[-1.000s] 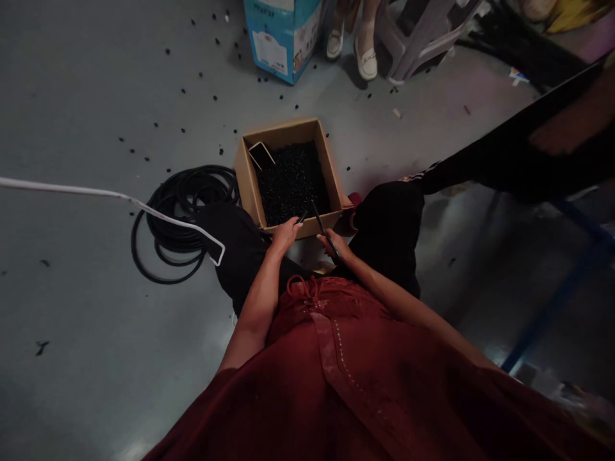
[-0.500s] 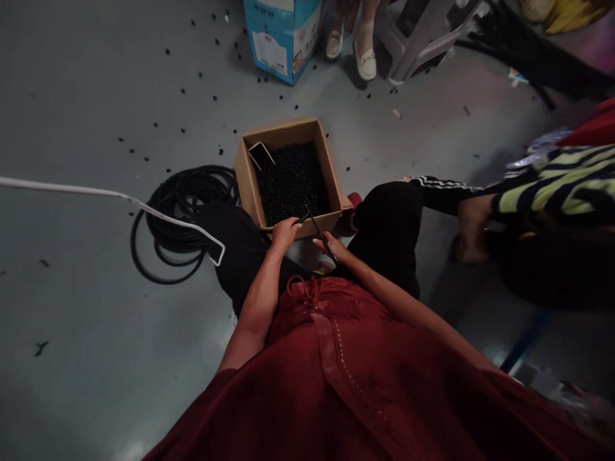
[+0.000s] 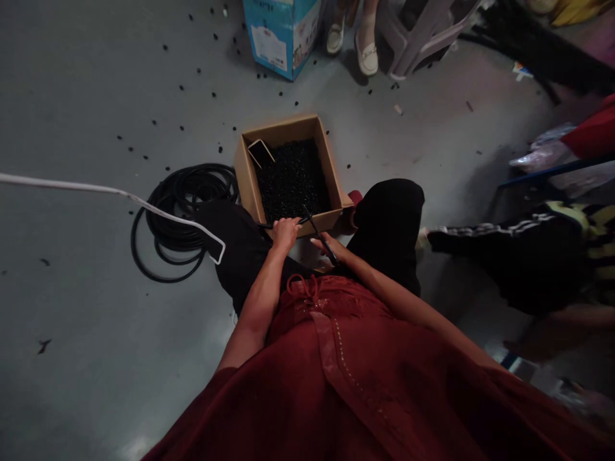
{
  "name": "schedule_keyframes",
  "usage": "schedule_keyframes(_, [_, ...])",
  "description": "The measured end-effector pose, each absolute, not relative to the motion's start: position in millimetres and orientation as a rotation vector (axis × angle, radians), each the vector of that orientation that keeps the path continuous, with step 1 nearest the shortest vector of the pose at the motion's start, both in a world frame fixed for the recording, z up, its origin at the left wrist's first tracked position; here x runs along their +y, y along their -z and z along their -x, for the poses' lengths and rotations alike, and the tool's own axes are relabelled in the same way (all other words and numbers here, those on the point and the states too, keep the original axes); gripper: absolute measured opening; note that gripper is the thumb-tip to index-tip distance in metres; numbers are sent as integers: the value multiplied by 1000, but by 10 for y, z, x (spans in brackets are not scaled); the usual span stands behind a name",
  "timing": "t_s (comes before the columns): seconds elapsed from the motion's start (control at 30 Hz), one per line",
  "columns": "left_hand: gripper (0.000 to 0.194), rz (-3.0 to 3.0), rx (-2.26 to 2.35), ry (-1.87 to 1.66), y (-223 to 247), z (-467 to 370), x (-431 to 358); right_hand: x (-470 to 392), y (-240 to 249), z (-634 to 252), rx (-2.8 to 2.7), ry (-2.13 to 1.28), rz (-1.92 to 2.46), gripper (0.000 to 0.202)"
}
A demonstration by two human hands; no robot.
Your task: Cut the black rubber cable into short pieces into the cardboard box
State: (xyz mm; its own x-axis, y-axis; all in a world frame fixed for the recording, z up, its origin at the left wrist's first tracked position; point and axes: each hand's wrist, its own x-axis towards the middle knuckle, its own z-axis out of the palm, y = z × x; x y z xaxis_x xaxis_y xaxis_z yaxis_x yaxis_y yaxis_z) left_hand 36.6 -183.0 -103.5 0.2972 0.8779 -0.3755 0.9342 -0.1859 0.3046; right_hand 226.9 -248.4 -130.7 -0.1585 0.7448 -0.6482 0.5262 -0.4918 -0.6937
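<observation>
The cardboard box [image 3: 247,180] sits on the floor [image 3: 96,243] btwn your legs, so work right over its near rim & let each pc drop inside. The coil of black hose [image 3: 161,232] lies to your L, partly behind your leg; can't tell for sure that it's the same line you're cutting, but if so, leave slack so nothing drags. Your L hand [image 3: 285,234] is at the box's near edge, fingers closed round the tube; your R hand [image 3: 337,248] has its fingers round the scissors' handles. The scissors [image 3: 329,250] point up over the rim, blades crossing by the tube's tip; contact's too small to tell. Bring them in square, not slanted, & close in one full stroke. The tube [image 3: 303,220] pokes out R of your L fingers, just at the rim: feed a short, equal stub each time, w/ fingertips well back from the blades. The black bits [image 3: 294,182] fill much of the box; others are scattered on the floor, so aim low & inward.
</observation>
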Motion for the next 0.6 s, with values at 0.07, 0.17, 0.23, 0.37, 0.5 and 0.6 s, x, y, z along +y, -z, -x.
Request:
schedule_keyframes(0.07, [37,-2130,1599,178,1053,-368,-1845,-2477,1267,-2261,-1434,-1736,1879,44])
schedule_keyframes(0.17, [37,-2168,1571,180,1076,-378,-1871,-2469,1222,-2254,-1428,-1756,1849,43])
schedule_keyframes(0.23, [38,-2174,1560,166,1081,-383,-1887,-2465,1218,-2255,-1431,-1760,1847,43])
schedule_keyframes(0.37, [38,-2159,1551,120,1069,-384,-1902,-2437,1246,-2267,-1406,-1757,1896,41])
schedule_keyframes(0.5, [37,-2138,1574,96,1081,-378,-1887,-2387,1238,-2275,-1502,-1643,1997,34])
schedule_keyframes(0.6, [37,-2122,1586,55,1110,-371,-1872,-2359,1188,-2268,-1662,-1503,2056,29])
